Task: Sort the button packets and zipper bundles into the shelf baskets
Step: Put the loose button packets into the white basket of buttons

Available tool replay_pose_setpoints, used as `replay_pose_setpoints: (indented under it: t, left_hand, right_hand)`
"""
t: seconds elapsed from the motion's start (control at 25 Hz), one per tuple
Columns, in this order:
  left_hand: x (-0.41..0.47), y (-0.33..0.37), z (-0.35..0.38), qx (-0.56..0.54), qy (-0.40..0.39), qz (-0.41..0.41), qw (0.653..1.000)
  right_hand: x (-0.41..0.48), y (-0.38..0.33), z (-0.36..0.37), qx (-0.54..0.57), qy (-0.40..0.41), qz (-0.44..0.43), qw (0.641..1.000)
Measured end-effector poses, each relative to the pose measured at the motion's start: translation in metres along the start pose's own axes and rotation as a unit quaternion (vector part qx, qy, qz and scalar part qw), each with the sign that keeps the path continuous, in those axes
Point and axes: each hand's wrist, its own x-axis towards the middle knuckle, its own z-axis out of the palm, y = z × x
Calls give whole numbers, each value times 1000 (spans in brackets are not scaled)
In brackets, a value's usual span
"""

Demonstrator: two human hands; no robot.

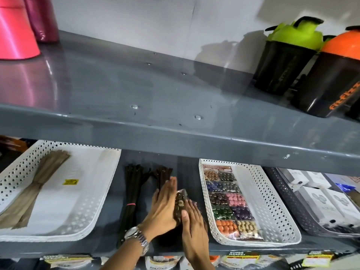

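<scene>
My left hand [163, 207] and my right hand [192, 225] press from both sides on a clear packet of brown buttons [180, 202], held on edge on the grey shelf between two baskets. Black zipper bundles [132, 191] lie loose on the shelf just left of my left hand; a darker bundle [162, 175] shows behind its fingers. The left white basket [101, 191] holds a tan zipper bundle [37, 184]. The right white basket [272, 199] holds packets of coloured buttons [228, 201].
A dark basket [282, 190] with white boxes stands at the far right. The upper shelf [155, 98] carries pink rolls [13, 30] on the left and two shaker bottles [288, 53] on the right. Packaged goods show below the shelf edge.
</scene>
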Motion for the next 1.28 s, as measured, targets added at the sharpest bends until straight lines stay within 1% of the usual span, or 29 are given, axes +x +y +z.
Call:
replay_pose_setpoints:
  t: [0.08, 0.12, 0.2, 0.36, 0.44, 0.56, 0.64, 0.72, 0.8, 0.92, 1.04, 1.16, 1.28]
  left_hand:
    - [-13, -23, 2, 5, 7, -11, 1000]
    - [-18, -32, 4, 37, 22, 7, 999]
    - [-28, -38, 4, 81, -16, 0, 997]
    - [-31, -46, -2, 141, -13, 0, 990]
    - [-36, -60, -9, 178, 5, 5, 984]
    - [-43, -78, -18, 214, 10, -3, 977]
    - [-42, -82, -21, 208, 18, -30, 978]
    - [-40, -79, -22, 182, 28, -78, 980]
    - [-36, -70, -18, 165, 22, -118, 979]
    - [-30, -62, -12, 146, 25, -140, 979]
    - [-23, -64, -10, 132, 42, -123, 983]
    - [-20, -66, -11, 123, 63, -124, 983]
    - [-30, -57, -3, 102, 95, -108, 984]
  right_hand:
    - [-2, 0, 3, -23, -8, 2, 1000]
    - [-3, -2, 4, -34, -10, 2, 999]
    - [-5, -3, 5, -57, -15, 0, 998]
    - [-2, -2, 12, -107, -9, -6, 994]
    - [0, -4, 14, -123, 7, 5, 992]
    - [4, -11, 15, -120, 52, 21, 991]
    - [8, -16, 16, -118, 82, 28, 989]
    - [12, -19, 17, -146, 113, 15, 983]
    - [16, -18, 17, -166, 119, 13, 979]
    - [18, -15, 14, -118, 100, 48, 987]
    - [20, -16, 15, -64, 120, 75, 988]
    - [23, -19, 16, -31, 133, 81, 987]
    - [23, -31, 13, 10, 120, 88, 989]
